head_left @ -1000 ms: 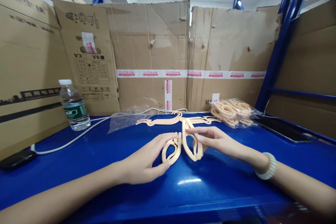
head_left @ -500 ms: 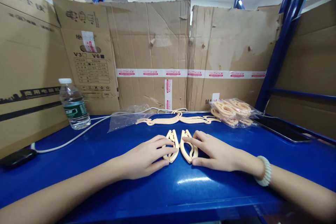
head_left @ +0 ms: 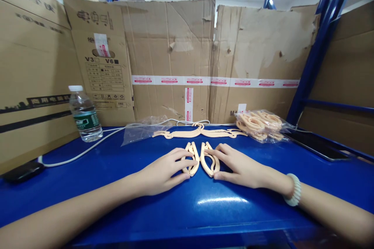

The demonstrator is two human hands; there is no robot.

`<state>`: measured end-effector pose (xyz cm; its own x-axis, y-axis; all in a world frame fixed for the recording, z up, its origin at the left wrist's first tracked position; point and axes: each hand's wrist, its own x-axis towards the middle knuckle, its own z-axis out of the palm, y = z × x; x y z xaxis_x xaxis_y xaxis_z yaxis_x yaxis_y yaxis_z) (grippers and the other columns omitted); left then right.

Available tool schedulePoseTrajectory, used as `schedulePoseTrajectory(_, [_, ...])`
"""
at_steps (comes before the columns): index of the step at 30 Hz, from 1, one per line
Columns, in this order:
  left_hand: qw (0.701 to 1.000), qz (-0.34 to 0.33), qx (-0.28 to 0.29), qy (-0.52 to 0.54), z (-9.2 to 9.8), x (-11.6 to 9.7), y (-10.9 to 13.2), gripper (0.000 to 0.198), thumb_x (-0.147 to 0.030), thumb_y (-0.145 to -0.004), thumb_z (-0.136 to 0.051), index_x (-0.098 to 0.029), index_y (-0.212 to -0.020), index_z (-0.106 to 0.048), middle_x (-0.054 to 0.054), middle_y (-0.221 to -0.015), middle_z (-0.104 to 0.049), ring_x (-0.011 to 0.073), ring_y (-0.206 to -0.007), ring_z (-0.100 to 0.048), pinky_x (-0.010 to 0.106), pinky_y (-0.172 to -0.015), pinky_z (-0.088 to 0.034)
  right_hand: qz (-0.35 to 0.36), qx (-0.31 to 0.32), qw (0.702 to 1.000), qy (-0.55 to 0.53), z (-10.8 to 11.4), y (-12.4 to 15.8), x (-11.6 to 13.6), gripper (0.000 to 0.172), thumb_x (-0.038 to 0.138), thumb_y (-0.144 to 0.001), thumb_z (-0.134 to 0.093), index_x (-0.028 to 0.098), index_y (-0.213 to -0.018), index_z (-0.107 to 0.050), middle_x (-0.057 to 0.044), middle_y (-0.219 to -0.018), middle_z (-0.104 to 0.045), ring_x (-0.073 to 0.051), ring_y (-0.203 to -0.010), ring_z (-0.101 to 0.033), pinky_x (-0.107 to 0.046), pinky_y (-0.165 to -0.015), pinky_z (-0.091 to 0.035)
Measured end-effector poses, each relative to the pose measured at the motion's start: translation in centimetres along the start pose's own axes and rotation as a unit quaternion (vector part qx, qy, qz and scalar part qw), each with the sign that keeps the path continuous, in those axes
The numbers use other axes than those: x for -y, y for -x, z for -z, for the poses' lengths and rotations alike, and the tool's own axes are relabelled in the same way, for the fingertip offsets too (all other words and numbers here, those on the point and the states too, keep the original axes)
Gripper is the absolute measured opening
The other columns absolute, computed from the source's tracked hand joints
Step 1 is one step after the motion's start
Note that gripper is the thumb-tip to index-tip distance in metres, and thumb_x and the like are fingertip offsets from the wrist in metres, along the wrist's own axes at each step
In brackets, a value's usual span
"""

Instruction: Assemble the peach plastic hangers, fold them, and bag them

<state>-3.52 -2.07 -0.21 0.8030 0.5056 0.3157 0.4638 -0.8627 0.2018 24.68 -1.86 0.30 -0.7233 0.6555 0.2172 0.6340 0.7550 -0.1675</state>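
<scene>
A beige folding hanger (head_left: 203,159) lies on the blue tabletop (head_left: 181,210), its two halves folded into loops that nearly meet in the middle. My left hand (head_left: 166,169) holds the left loop, fingertips over its top and thumb at the near end. Around the right loop, my right hand (head_left: 241,165) has its index finger across the upper part and its thumb at the lower edge. Fingers partly cover both loops. Just behind, more beige hangers (head_left: 187,134) lie spread out with their hooks pointing away; how many overlap there I cannot tell.
Bagged folded hangers (head_left: 258,124) sit at the back right beside a dark tablet-like slab (head_left: 317,146). An empty clear bag (head_left: 143,131) lies back left. A water bottle (head_left: 85,118), a white cable (head_left: 84,155) and a black device (head_left: 23,172) are at left. Cardboard (head_left: 172,54) walls the back.
The view has shifted slightly. Both hands keep their places on the folded hanger, with only slight finger movement; the hanger lies much as before.
</scene>
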Motion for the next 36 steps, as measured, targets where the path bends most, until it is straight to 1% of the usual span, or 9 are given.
schedulePoseTrajectory(5, [1.0, 0.0, -0.022, 0.011, -0.2, 0.3, 0.0, 0.035, -0.025, -0.096, -0.05, -0.029, -0.13, -0.054, 0.007, -0.133, -0.054, 0.0241, -0.123, -0.047, 0.043, -0.106, -0.04, -0.001, -0.021, 1.0, 0.002, -0.5, -0.3, -0.3, 0.066, 0.058, -0.092, -0.049, 0.018, -0.143, -0.038, -0.013, -0.112, -0.052, -0.027, -0.099, -0.05, -0.044, -0.09, -0.045])
schedulePoseTrajectory(11, [1.0, -0.012, -0.026, 0.003, -0.2, 0.1, -0.1, 0.033, -0.025, -0.096, -0.049, -0.026, -0.129, -0.055, 0.008, -0.132, -0.055, 0.0239, -0.122, -0.047, 0.042, -0.105, -0.041, -0.003, -0.024, 1.0, 0.011, -0.5, -0.2, -0.2, 0.072, 0.06, -0.09, -0.05, 0.017, -0.145, -0.035, -0.014, -0.114, -0.053, -0.028, -0.101, -0.05, -0.046, -0.09, -0.045])
schedulePoseTrajectory(16, [0.999, -0.02, -0.029, 0.0, -0.1, 0.0, -0.2, 0.037, -0.025, -0.096, -0.049, -0.025, -0.133, -0.051, 0.009, -0.132, -0.055, 0.0246, -0.121, -0.048, 0.043, -0.104, -0.042, -0.001, -0.019, 1.0, 0.02, -0.2, -0.1, -0.2, 0.075, 0.062, -0.09, -0.048, 0.015, -0.146, -0.033, -0.015, -0.116, -0.053, -0.029, -0.101, -0.05, -0.048, -0.089, -0.045])
schedulePoseTrajectory(21, [0.999, -0.024, -0.031, 0.002, 0.0, -0.1, -0.3, 0.039, -0.024, -0.096, -0.049, -0.026, -0.134, -0.05, 0.009, -0.132, -0.055, 0.025, -0.121, -0.047, 0.045, -0.104, -0.041, 0.004, -0.017, 1.0, 0.007, 0.2, -0.1, -0.1, 0.071, 0.06, -0.093, -0.044, 0.017, -0.147, -0.032, -0.015, -0.116, -0.055, -0.029, -0.101, -0.051, -0.049, -0.091, -0.045])
schedulePoseTrajectory(28, [0.999, -0.02, -0.029, 0.004, 0.0, -0.2, -0.3, 0.033, -0.022, -0.096, -0.047, -0.024, -0.128, -0.054, 0.008, -0.13, -0.056, 0.0233, -0.12, -0.048, 0.042, -0.104, -0.04, -0.015, -0.001, 0.999, -0.041, 0.6, 0.2, -0.2, 0.069, 0.054, -0.095, -0.044, 0.016, -0.149, -0.026, -0.015, -0.123, -0.053, -0.028, -0.112, -0.051, -0.046, -0.1, -0.042])
schedulePoseTrajectory(32, [0.999, -0.014, -0.033, 0.034, 0.1, -0.1, -0.3, 0.032, -0.024, -0.097, -0.047, -0.025, -0.128, -0.053, 0.007, -0.129, -0.057, 0.0222, -0.12, -0.048, 0.04, -0.104, -0.039, -0.018, -0.011, 0.998, -0.061, 0.8, 0.3, -0.4, 0.065, 0.051, -0.096, -0.046, 0.017, -0.148, -0.029, -0.016, -0.129, -0.051, -0.028, -0.117, -0.05, -0.046, -0.101, -0.041])
schedulePoseTrajectory(34, [0.997, 0.004, -0.049, 0.056, 0.1, -0.1, -0.4, 0.026, -0.023, -0.096, -0.047, -0.024, -0.12, -0.057, 0.007, -0.124, -0.06, 0.0219, -0.116, -0.05, 0.038, -0.101, -0.04, -0.021, -0.022, 0.997, -0.07, 0.9, 0.2, -0.7, 0.062, 0.05, -0.096, -0.046, 0.017, -0.147, -0.031, -0.015, -0.127, -0.053, -0.027, -0.114, -0.052, -0.045, -0.099, -0.044])
schedulePoseTrajectory(36, [0.993, 0.043, -0.08, 0.07, 0.2, 0.1, -0.4, 0.017, -0.022, -0.093, -0.047, -0.021, -0.102, -0.061, 0.006, -0.109, -0.063, 0.0217, -0.104, -0.056, 0.037, -0.092, -0.044, -0.028, -0.029, 0.996, -0.074, 0.9, 0.2, -1.2, 0.058, 0.048, -0.097, -0.045, 0.018, -0.145, -0.034, -0.014, -0.12, -0.057, -0.026, -0.107, -0.056, -0.044, -0.094, -0.047])
